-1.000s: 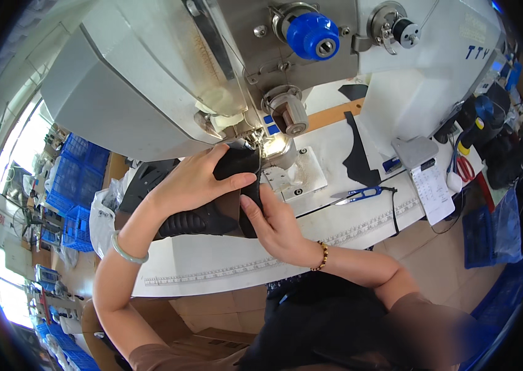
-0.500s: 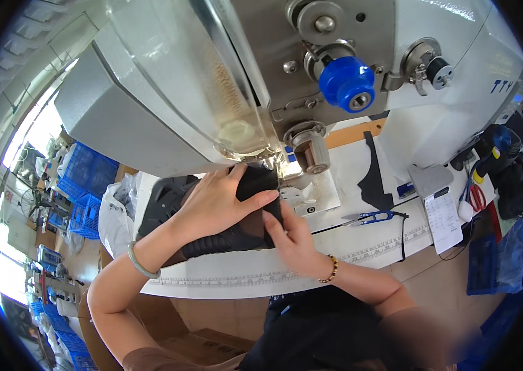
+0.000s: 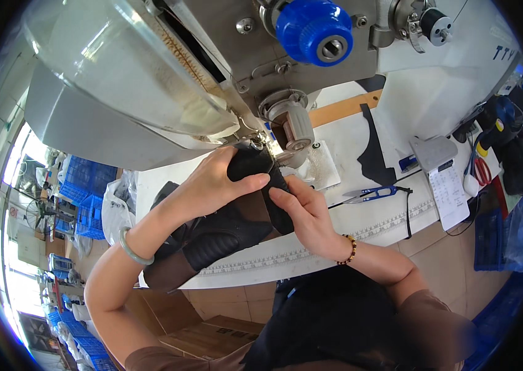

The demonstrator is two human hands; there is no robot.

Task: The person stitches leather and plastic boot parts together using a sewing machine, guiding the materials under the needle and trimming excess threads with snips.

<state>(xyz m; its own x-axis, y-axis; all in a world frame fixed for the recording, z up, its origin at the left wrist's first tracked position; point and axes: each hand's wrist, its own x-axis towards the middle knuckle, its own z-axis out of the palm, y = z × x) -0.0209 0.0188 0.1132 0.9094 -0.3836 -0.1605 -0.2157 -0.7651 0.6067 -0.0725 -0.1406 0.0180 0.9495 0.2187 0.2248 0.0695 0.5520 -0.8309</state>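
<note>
White-and-grey sewing machine (image 3: 113,99): above broad white tabletop (image 3: 339,133) | black-and-brown padded piece (image 3: 224,238): over the tabletop, upper end by the lit needle area (image 3: 262,138) | left hand (image 3: 209,185): thumb spread wide from fingers, laid on the piece | right hand (image 3: 312,216): thumb and fingers close together, pinching its right edge

The black-and-brown piece (image 3: 215,242) is turned from its earlier angle: its brown end (image 3: 170,270) now swings toward the bench's front edge, covering the left end of the ruler strip (image 3: 385,227), bare before.
</note>
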